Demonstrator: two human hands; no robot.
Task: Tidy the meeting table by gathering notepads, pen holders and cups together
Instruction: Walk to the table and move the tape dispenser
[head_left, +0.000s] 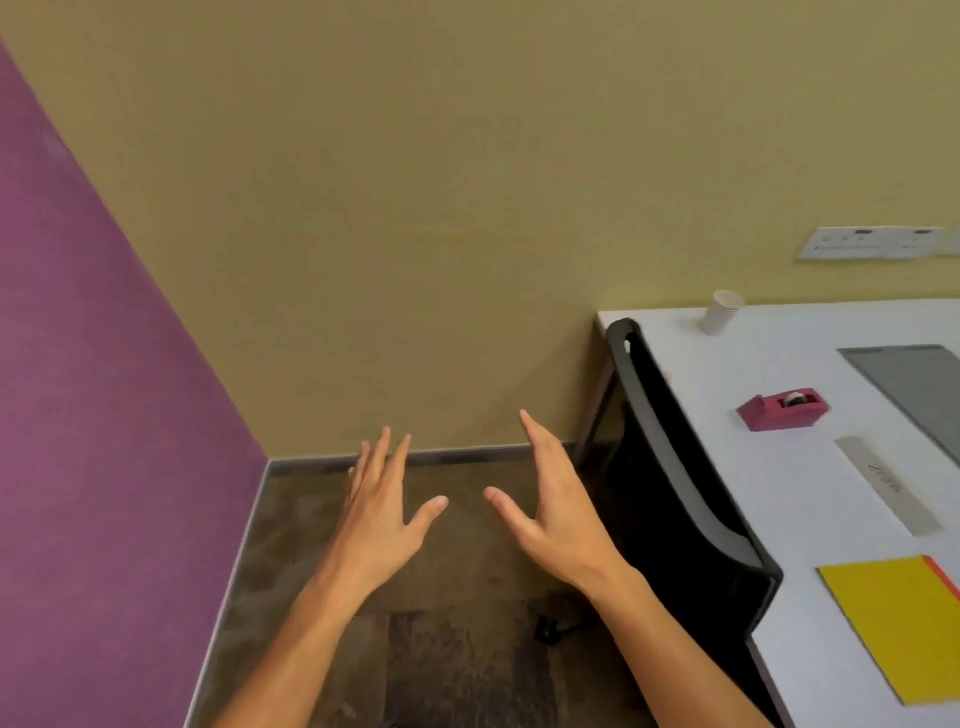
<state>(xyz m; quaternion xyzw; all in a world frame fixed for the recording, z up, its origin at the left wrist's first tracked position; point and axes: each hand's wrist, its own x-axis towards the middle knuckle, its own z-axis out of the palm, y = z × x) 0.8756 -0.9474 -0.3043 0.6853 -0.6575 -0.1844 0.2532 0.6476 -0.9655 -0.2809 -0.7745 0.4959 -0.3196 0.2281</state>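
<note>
Two walls, purple (104, 389) left of the hands and tan (415, 182) ahead, meet past the fingertips. White table (727, 499) sits right of both hands, black chair (675, 467) between it and the right hand. On the table, well right of the hands: grey panel (914, 384), yellow notepad (898, 623) nearest, grey name strip (888, 486), maroon tape dispenser (783, 410), white paper cup (722, 313) farthest. Left hand (382, 512) and right hand (556, 512) hover over brown floor (457, 649), fingers straight and spread, holding nothing, thumbs near each other.

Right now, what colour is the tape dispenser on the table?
The tape dispenser is dark pink, seen in the head view.
</note>
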